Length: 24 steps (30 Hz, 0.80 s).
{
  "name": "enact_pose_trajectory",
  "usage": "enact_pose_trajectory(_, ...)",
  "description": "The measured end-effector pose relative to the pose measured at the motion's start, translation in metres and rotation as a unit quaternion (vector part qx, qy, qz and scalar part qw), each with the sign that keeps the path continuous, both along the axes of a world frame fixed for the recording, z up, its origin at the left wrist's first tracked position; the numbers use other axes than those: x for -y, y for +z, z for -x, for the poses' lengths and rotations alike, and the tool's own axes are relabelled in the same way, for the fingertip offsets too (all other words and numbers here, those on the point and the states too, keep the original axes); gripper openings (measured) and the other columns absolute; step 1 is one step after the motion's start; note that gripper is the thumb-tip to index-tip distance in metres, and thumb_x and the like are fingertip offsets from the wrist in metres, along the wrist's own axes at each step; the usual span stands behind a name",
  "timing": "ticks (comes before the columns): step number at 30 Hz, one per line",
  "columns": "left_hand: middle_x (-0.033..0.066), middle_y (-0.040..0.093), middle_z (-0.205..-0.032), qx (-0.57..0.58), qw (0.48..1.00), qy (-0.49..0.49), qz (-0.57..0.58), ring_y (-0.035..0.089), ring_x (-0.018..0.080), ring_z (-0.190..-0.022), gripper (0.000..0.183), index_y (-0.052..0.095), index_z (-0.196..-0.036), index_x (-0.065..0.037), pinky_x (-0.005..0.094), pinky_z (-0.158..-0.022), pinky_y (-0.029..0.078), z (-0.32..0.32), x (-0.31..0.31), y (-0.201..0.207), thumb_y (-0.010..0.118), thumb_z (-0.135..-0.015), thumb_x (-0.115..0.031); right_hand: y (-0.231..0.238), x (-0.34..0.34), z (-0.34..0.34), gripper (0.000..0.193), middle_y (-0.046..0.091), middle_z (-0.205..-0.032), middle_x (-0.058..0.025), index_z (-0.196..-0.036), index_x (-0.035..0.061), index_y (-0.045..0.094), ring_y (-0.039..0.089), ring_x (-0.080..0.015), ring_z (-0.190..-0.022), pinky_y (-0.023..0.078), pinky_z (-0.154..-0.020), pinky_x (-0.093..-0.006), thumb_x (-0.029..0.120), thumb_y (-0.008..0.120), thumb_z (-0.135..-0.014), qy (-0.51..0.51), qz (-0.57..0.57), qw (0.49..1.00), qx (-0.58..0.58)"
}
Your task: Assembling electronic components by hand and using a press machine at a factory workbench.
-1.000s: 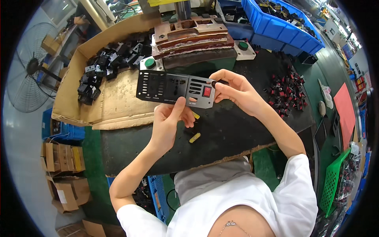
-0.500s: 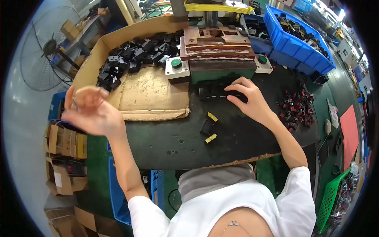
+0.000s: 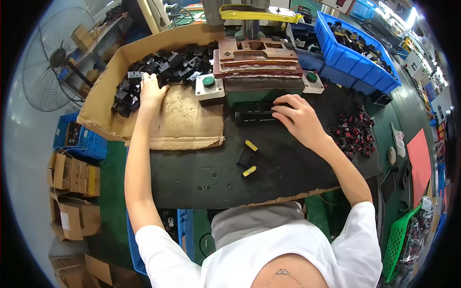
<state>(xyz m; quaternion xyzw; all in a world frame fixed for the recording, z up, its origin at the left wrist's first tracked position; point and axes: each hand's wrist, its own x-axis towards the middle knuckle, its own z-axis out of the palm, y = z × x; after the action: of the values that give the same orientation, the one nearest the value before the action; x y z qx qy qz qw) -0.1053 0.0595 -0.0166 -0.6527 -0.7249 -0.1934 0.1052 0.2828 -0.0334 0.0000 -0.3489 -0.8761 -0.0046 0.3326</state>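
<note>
My left hand [image 3: 151,92] reaches into the cardboard tray at the edge of a heap of black plastic housings [image 3: 175,65]. Its fingers stretch over the nearest pieces and its thumb stands apart; nothing shows gripped in it. With my right hand [image 3: 301,120] I hold the right end of a long black plastic bar [image 3: 254,115], which lies in front of the press base. The fingertips and thumb are closed on it. Nearer to me on the dark table are two small yellow pieces [image 3: 249,171] and a black block [image 3: 244,157].
A press fixture with stacked brown plates [image 3: 259,62] stands behind the bar, flanked by green push buttons [image 3: 208,82]. Small red-and-black parts [image 3: 354,137] are heaped on the right. Behind them stands a blue crate [image 3: 355,57]. The cardboard tray [image 3: 187,115] occupies the left side.
My left hand has moved from the air above the tray's left edge up and right to the black housings. My right hand stays at the bar. The whole view has shifted slightly.
</note>
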Motion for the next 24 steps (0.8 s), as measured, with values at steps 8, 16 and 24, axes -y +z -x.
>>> enact_pose_trajectory(8,0.0202,0.045,-0.11,0.025,0.998,0.037,-0.044,0.05,0.0342,-0.1,0.043,0.054,-0.1,0.001,0.0394,-0.085,0.044,0.001,-0.011,-0.008,0.074,-0.065,-0.015,0.024,-0.014,0.002,0.015,0.062,-0.09,-0.0086,-0.092,0.0058,0.06,0.061,-0.0259,-0.077,0.05,-0.066,-0.0339,0.004,0.06,-0.077,0.053,-0.079,0.995,0.036)
enact_pose_trajectory(16,0.0073,0.059,-0.092,0.532,0.836,-0.022,-0.135,0.056,0.0168,-0.08,0.031,0.057,-0.094,-0.003,0.0302,-0.075,0.044,0.008,-0.012,0.006,0.065,-0.076,-0.026,0.057,-0.109,0.011,0.025,0.064,-0.095,-0.0055,-0.101,0.0096,0.064,0.06,-0.0246,-0.09,0.049,-0.075,-0.0355,0.01,0.058,-0.076,-0.009,-0.202,0.978,0.045)
enact_pose_trajectory(24,0.0226,0.05,-0.104,0.843,0.523,-0.076,-0.097,0.055,0.0361,-0.094,0.026,0.043,-0.105,0.005,0.0386,-0.074,0.051,0.001,0.0,0.04,0.04,-0.092,-0.018,0.058,-0.142,0.003,0.033,0.065,-0.076,-0.0084,-0.085,0.0113,0.07,0.061,-0.0296,-0.073,0.049,-0.066,-0.0366,0.041,0.058,-0.08,-0.04,-0.097,0.992,0.069)
